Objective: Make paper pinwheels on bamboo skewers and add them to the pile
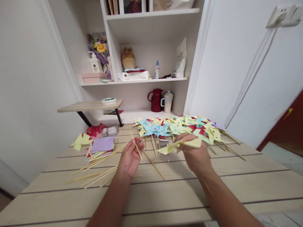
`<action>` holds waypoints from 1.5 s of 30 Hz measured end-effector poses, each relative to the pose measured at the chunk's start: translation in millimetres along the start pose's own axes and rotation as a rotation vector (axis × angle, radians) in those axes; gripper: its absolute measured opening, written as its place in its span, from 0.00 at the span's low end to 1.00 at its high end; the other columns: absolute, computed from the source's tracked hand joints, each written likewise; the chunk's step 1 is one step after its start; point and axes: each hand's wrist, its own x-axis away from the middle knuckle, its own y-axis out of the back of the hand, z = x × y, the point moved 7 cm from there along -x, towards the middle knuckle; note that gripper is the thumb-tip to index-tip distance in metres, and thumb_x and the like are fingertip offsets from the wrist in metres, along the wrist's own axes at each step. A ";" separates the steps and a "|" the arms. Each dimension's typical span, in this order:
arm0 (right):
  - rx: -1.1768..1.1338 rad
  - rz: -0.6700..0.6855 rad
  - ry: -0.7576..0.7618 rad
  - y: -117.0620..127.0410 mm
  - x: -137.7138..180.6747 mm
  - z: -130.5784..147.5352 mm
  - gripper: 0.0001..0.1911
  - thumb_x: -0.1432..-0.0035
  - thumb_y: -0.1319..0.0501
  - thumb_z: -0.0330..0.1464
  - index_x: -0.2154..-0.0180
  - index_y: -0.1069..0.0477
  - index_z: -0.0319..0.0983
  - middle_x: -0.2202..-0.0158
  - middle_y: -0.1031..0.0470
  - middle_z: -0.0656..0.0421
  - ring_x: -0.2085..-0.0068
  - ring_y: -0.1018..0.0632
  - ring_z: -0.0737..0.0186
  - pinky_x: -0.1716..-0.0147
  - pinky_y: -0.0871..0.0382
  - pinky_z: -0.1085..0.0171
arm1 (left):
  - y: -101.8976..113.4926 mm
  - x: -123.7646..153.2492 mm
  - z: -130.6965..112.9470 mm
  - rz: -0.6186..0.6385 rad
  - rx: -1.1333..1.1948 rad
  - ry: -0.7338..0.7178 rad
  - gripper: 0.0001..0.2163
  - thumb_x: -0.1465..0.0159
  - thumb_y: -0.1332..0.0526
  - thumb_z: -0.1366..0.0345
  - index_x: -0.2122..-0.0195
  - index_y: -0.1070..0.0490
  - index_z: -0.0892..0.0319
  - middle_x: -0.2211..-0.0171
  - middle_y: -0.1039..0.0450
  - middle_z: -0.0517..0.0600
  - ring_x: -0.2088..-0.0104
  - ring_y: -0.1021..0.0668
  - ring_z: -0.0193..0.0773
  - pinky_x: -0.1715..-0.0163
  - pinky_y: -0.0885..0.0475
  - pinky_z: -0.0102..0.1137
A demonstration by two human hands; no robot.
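Between the fingers of my left hand (131, 156) is a thin wooden stick (136, 145), held at a slant. My right hand (195, 153) grips a pale yellow paper pinwheel (174, 146), whose folded blades stick out to the left and right of the fingers. The two hands are apart, both above the table. Below and left of my left hand lie several loose wooden sticks (101, 176). One more stick (155, 167) rests on the table between the hands. Behind the pinwheel sits a small pale box (163, 143), partly hidden.
A heap of coloured paper pinwheels on sticks (156, 129) covers the table's back right. Stacked paper sheets (102, 145), a yellow folded paper (81, 141) and a clear container (110, 130) lie at left. Behind them stand a small raised shelf (90, 106), a red jug (156, 100) and a cup (168, 102).
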 end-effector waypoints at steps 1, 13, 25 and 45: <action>0.005 0.000 -0.004 0.0 0.1 -0.3 0.07 0.54 0.27 0.29 0.72 0.24 0.41 0.70 0.25 0.59 0.69 0.24 0.61 0.74 0.27 0.63 | -0.7 0.2 0.0 0.009 -0.009 -0.001 0.03 0.36 0.39 0.76 0.65 0.25 0.66 0.66 0.22 0.53 0.73 0.21 0.28 0.58 0.23 0.28; 0.323 0.302 0.215 -30.3 9.2 23.5 0.02 0.44 0.32 0.29 0.70 0.22 0.42 0.70 0.22 0.57 0.68 0.23 0.60 0.67 0.28 0.61 | -27.6 21.0 -7.4 0.224 -0.842 -0.467 0.08 0.37 0.36 0.62 0.61 0.20 0.60 0.76 0.28 0.46 0.79 0.31 0.29 0.76 0.33 0.24; 0.417 0.280 0.413 -35.8 13.7 41.6 0.04 0.42 0.34 0.29 0.67 0.21 0.43 0.71 0.22 0.57 0.69 0.22 0.61 0.70 0.28 0.62 | -53.5 59.5 -7.7 0.475 -1.316 -1.192 0.21 0.42 0.47 0.80 0.54 0.22 0.54 0.68 0.20 0.49 0.68 0.21 0.38 0.67 0.26 0.32; 0.423 0.288 0.449 -35.4 16.2 39.7 0.05 0.44 0.32 0.26 0.66 0.21 0.42 0.69 0.23 0.57 0.68 0.23 0.62 0.69 0.30 0.64 | -62.2 74.1 -1.0 0.569 -1.373 -1.333 0.16 0.39 0.46 0.79 0.54 0.27 0.57 0.66 0.20 0.50 0.67 0.21 0.38 0.66 0.27 0.31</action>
